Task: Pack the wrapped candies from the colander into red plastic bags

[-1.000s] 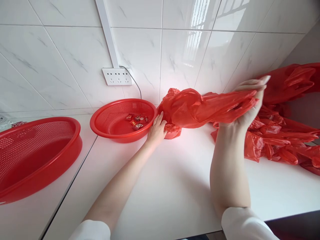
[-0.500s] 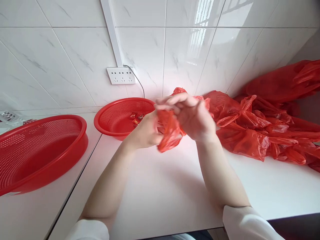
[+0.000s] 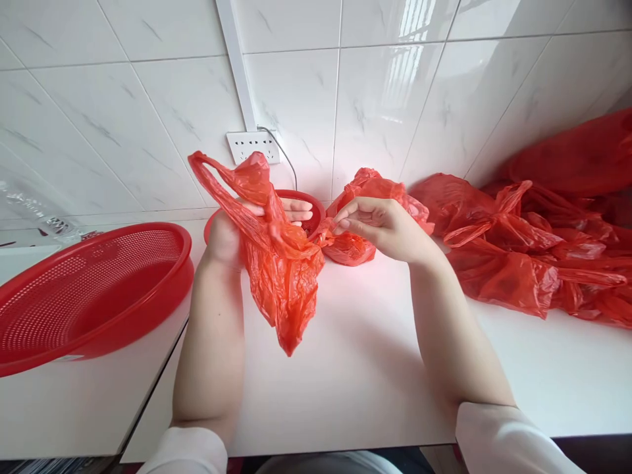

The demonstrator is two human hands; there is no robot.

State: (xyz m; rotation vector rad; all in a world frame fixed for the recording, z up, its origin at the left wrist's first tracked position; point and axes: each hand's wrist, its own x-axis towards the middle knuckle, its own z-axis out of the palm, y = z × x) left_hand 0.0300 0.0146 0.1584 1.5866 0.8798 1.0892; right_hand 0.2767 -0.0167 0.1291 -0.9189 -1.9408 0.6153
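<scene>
The left hand point(image 3: 228, 238) is raised on a forearm that stands nearly upright, its palm turned to the right and its fingers stretched straight and held close together, spread flat rather than curled; the red bag point(image 3: 289, 280) is draped across it, hiding much of the palm. One handle loop of the bag sticks up past the left wrist, and its crumpled body hangs to a point above the white table point(image 3: 336, 388). The right hand point(image 3: 388, 227) comes in from the opposite side, wrist bent inward and forearm slanting up to the left, with thumb and fingertips brought together in a pinch on the bag's gathered edge. Just behind the two hands stand a small basket point(image 3: 296, 193), mostly covered by the bag and left hand, and a bunched bag point(image 3: 350, 250) resting on the table. Farther right lies a heap of red bags point(image 3: 518, 263); at the left is a large basket point(image 3: 172, 283), with a clear bottle point(image 3: 42, 210) beyond it and a socket panel point(image 3: 269, 148) on the tiled wall point(image 3: 291, 85).
</scene>
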